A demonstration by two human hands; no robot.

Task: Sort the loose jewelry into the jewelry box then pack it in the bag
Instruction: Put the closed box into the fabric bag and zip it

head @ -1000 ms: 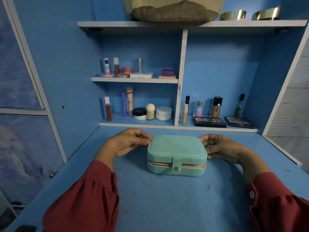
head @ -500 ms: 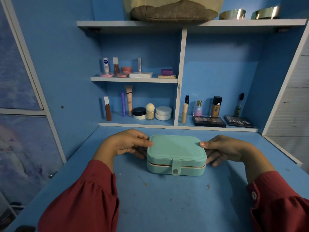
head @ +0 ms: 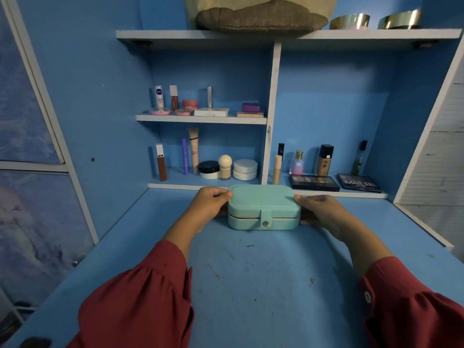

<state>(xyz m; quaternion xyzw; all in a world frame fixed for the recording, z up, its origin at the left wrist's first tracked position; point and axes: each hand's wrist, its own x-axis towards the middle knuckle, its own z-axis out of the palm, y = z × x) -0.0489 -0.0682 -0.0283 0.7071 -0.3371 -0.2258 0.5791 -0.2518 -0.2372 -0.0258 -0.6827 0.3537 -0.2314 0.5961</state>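
Note:
A mint-green jewelry box (head: 262, 202) with its lid down and a snap tab fastened on the front sits on the blue desk (head: 251, 285), near the back shelf. My left hand (head: 209, 208) grips its left end, thumb on the lid's edge. My right hand (head: 320, 213) grips its right end the same way, fingers wrapped down the side. A brown-and-beige bag (head: 261, 20) lies on the top shelf, partly cut off by the frame. No loose jewelry shows.
Cosmetics fill the shelf cubbies behind the box: bottles, jars, tubes and two dark palettes (head: 313, 182). Two gold round tins (head: 351, 21) stand on the top shelf at the right. A white-framed panel borders the desk's left side.
The box lid has gone from slightly ajar to closed. Both hands have pushed the box away from me toward the back shelf and taken a firmer hold on its ends.

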